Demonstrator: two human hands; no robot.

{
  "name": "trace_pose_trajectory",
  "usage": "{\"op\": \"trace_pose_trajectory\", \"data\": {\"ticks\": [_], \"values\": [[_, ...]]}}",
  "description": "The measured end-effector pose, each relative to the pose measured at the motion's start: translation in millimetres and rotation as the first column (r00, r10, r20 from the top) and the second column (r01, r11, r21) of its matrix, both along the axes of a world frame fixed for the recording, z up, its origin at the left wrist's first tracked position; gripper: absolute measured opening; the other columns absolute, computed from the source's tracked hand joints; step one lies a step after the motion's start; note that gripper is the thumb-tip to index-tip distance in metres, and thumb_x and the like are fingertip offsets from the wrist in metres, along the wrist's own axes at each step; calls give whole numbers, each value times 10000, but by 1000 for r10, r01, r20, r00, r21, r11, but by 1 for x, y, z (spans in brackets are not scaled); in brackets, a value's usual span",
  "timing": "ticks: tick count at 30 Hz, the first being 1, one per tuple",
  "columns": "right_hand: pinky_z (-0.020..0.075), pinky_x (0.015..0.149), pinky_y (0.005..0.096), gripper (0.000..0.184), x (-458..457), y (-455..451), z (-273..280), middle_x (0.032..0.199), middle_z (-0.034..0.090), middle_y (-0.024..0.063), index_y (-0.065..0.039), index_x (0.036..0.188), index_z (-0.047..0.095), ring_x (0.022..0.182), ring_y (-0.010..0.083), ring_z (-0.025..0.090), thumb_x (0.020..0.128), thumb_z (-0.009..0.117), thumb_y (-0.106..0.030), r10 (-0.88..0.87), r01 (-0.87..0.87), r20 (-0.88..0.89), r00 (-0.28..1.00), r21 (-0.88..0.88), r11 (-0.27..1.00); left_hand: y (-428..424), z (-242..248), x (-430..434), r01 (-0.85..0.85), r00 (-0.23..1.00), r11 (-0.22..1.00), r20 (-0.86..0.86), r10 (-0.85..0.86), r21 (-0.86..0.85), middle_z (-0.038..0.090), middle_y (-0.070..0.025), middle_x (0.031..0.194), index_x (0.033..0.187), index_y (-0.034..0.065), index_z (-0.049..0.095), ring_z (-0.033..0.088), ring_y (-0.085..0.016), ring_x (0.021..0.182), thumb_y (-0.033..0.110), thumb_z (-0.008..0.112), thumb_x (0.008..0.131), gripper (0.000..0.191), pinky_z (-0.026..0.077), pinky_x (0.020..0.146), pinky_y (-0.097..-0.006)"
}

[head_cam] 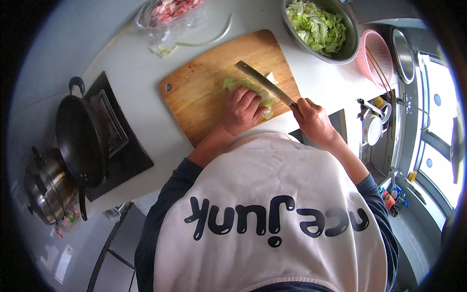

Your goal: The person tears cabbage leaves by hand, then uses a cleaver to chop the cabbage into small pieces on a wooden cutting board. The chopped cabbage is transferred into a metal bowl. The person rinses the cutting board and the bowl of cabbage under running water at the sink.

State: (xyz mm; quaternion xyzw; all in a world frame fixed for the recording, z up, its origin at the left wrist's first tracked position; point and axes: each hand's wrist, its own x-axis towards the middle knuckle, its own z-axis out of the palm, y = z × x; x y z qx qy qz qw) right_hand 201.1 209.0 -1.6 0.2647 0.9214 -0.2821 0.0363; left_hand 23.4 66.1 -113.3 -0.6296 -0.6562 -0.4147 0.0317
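Observation:
A wooden cutting board (pixel 204 80) lies on the white counter before me. My left hand (pixel 243 110) presses pale green cabbage leaves (pixel 267 100) down on the board, its fingers bent over them. In my right hand (pixel 313 118) is the handle of a kitchen cleaver (pixel 266 83), whose long blade points up and left across the leaves; whether it touches them I cannot tell. A small white leaf piece lies just beyond the blade. Cut leafy cabbage (pixel 316 27) fills much of a metal bowl (pixel 341 60) past the board's upper right corner.
Raw meat (pixel 175 9) in a plastic bag and a curved white strip (pixel 215 39) lie beyond the board. A black wok (pixel 80 138) and a steel pot (pixel 51 186) stand left. On the right are a pink basket (pixel 373 54), chopsticks and a sink (pixel 387 146) holding dishes.

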Motion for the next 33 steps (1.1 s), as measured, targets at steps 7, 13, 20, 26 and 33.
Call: {"op": "trace_pose_trajectory", "data": {"ticks": [7,13,20,26,33], "values": [[543,664,507,125,0,-8,20,858,626,196,-33,993,485,756,405,662,961,565,-124,76,-71,267,961,-27,997,-5,-5,3,-26,999,999,-24,25,-27,606,-121,1014,944,8,674,564,-316,970,245,797,737,338,499,848,-473],[540,638,507,114,-9,-12,-22,835,631,200,-32,965,475,734,408,665,940,567,-94,86,-90,115,990,30,996,-3,1,2,-20,1000,998,21,22,-55,615,-96,1004,962,14,681,572,-305,956,257,797,734,353,498,836,-452],[540,615,476,194,4,-10,-2,821,632,179,-25,922,486,704,400,651,1000,568,-183,5,1,69,998,-77,997,-20,5,1,-26,999,1000,44,26,3,611,-101,1025,958,24,683,547,-314,1042,244,808,729,341,466,910,-464],[549,663,494,104,2,-20,16,846,636,209,-11,983,482,742,404,666,968,531,-102,86,-77,215,973,-48,996,-33,-2,1,-28,999,998,-24,27,-49,620,-92,1037,957,40,693,551,-312,1041,224,787,743,297,452,928,-481],[553,621,495,106,-6,-29,-31,838,643,216,-9,959,475,752,404,675,930,555,-72,53,-56,99,994,27,998,-32,3,3,-22,1000,993,-20,20,-112,626,-69,1033,948,53,696,571,-271,1023,200,765,763,246,495,864,-405]]}}
